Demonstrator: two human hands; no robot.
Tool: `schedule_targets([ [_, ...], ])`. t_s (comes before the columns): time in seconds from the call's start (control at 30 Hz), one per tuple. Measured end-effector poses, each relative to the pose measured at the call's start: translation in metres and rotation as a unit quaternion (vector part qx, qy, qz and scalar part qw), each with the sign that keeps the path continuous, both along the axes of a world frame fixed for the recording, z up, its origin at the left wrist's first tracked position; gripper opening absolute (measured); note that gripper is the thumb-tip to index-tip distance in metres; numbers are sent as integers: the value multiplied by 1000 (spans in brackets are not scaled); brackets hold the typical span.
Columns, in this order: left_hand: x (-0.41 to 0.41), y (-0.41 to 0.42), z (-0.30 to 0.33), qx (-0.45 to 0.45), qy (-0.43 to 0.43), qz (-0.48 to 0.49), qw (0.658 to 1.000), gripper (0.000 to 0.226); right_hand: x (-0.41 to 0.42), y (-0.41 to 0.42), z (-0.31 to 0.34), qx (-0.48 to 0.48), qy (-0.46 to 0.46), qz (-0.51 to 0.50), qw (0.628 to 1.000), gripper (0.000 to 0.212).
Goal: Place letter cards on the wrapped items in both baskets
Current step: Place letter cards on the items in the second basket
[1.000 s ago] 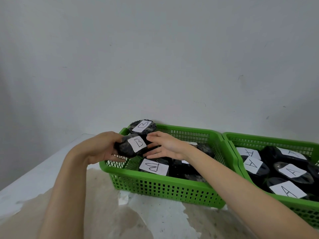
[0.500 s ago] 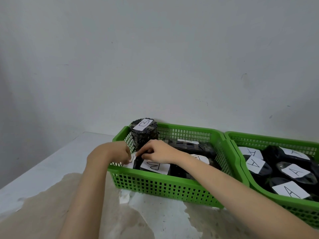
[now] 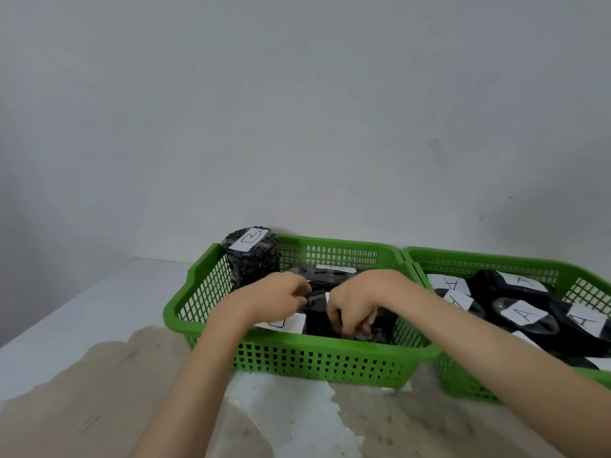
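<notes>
Both my hands are inside the left green basket (image 3: 297,350). My left hand (image 3: 276,304) is curled, its fingertips against a dark wrapped item (image 3: 316,314) in the basket's middle; whether it grips is unclear. My right hand (image 3: 358,304) reaches down with fingers closed around a dark speckled wrapped item (image 3: 365,335) by the front wall. A white card (image 3: 292,322) lies partly under my left hand. A tall wrapped item (image 3: 253,266) in the back left corner carries a B card (image 3: 249,239). The right green basket (image 3: 463,378) holds dark wrapped items topped with A cards (image 3: 524,314).
The two baskets stand side by side, touching, against a plain grey wall. They rest on a white table (image 3: 82,312) with a large brown stain (image 3: 115,391) along its near part. The table's left edge runs diagonally at the far left.
The B-carded wrapped item held above the basket a second ago is down inside it. Both hands have sunk lower into the basket, and my right hand has shifted right toward the front wall.
</notes>
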State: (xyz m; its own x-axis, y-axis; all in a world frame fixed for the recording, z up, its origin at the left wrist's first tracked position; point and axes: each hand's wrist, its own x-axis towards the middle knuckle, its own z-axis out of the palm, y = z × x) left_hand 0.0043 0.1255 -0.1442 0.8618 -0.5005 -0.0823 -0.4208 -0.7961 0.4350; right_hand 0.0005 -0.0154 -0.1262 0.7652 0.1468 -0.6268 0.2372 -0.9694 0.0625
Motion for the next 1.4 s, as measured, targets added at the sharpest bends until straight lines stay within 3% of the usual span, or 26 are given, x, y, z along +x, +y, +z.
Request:
schedule_targets([
  [0.1, 0, -8, -7, 48, 8, -21, 999, 35, -7, 4, -9, -18, -70, 111, 991, 31],
  [0.2, 1, -7, -9, 60, 16, -19, 998, 38, -11, 8, -17, -74, -124, 168, 975, 51],
  [0.33, 2, -5, -8, 55, 20, -19, 998, 41, -7, 9, -24, -101, -138, 193, 966, 33],
  [0.4, 2, -4, -8, 51, 20, -15, 998, 42, -7, 5, -15, -71, -116, 169, 976, 30],
  [0.57, 7, 1, -7, 20, 9, 14, 1000, 38, -4, -33, 15, 122, -74, 22, 989, 50],
  [0.63, 6, -1, -7, 18, 13, 7, 1000, 44, -5, -50, 17, 252, -86, -35, 963, 34],
  [0.7, 2, -6, -7, 18, 25, -11, 999, 49, -5, -64, 14, 394, -117, -93, 907, 24],
  [0.8, -2, -13, -10, 7, 38, -46, 998, 49, -5, -79, 8, 499, -88, -162, 847, 19],
  [0.9, -8, -25, -13, -29, 22, -67, 997, 42, -10, -80, 9, 488, -64, -185, 850, 22],
  [1.0, -15, -36, -13, -75, 9, -86, 993, 35, -17, -79, 19, 397, -85, -181, 896, 32],
  [1.07, -16, -40, -15, -67, 25, -109, 992, 32, -21, -78, 24, 322, -64, -183, 927, 39],
  [1.2, -13, -38, -17, -10, 26, -87, 996, 36, -27, -78, 28, 280, -51, -187, 940, 39],
  [1.27, -11, -34, -16, -7, 16, -60, 998, 44, -26, -86, 30, 336, -68, -200, 918, 33],
  [1.4, -9, -26, -11, -47, 43, -30, 997, 63, -24, -100, 29, 485, -34, -261, 834, 27],
])
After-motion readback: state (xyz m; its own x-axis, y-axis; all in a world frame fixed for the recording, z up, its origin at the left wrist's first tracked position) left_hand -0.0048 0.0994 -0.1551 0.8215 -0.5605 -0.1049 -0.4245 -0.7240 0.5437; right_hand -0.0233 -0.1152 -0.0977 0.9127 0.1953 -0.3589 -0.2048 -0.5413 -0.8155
